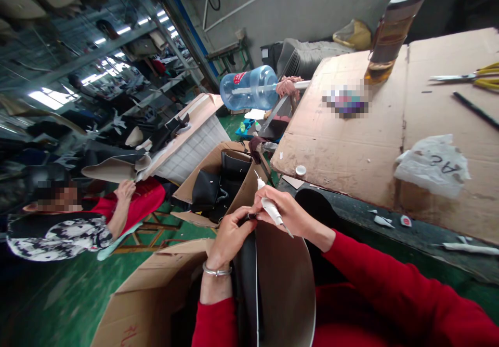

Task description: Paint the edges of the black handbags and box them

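Note:
A black and brown leather piece (284, 279) stands on edge across my lap. My left hand (230, 235), with a metal bracelet on its wrist, is closed and pinches the top edge of that piece. My right hand (286, 212) is closed on a white pen-like tool (268, 205) whose tip points up and left. Its fingertips touch the same top edge, right beside the left thumb. Both sleeves are red.
A cardboard-covered table (390, 129) at right carries a bottle (392, 30), yellow scissors (473, 76), a black stick (475, 109) and a marked white scrap (432, 165). Cardboard boxes (156, 295) stand below left; one holds black bags (218, 186). A seated person (78, 217) works at far left.

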A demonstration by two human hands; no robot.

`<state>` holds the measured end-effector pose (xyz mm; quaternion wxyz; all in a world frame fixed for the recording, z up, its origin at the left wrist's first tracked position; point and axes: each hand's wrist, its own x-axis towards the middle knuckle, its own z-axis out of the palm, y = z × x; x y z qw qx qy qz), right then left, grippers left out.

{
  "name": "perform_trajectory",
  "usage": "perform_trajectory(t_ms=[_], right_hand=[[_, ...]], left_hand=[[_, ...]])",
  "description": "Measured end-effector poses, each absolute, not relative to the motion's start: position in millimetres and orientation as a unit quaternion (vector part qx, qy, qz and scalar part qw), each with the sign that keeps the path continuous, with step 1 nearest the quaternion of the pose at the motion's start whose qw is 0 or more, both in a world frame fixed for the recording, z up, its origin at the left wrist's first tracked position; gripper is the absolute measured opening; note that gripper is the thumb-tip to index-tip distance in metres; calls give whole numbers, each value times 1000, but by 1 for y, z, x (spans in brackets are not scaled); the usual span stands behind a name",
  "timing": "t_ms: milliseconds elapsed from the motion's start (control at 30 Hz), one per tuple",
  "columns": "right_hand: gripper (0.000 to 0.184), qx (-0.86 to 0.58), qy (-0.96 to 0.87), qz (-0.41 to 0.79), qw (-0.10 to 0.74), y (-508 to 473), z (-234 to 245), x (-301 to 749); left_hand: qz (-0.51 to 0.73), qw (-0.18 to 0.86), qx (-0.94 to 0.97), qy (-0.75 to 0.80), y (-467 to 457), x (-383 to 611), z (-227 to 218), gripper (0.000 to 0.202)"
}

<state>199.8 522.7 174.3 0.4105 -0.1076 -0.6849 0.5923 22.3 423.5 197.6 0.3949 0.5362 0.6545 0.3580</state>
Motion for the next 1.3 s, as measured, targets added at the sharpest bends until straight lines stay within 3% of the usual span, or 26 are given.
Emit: perform_trajectory(t_ms=[167,433,600,733,933,1300], right_hand=[[15,-104,-688,589,412,524,170,200],[17,-97,-695,541,464,529,174,217],[28,-207,-623,533,534,546,174,261],[26,-303,-621,429,582,570,169,300],[23,-412,-637,378,530,591,160,318],[21,-403,-676,388,479,597,138,308]], left_hand=[[352,392,510,680,420,22,196,18],[444,425,407,676,426,33,200,20],[473,454,321,684,440,43,211,23],[475,485,282,678,467,58,203,26],[443,564,279,639,503,80,177,26],[427,564,294,642,541,89,167,23]])
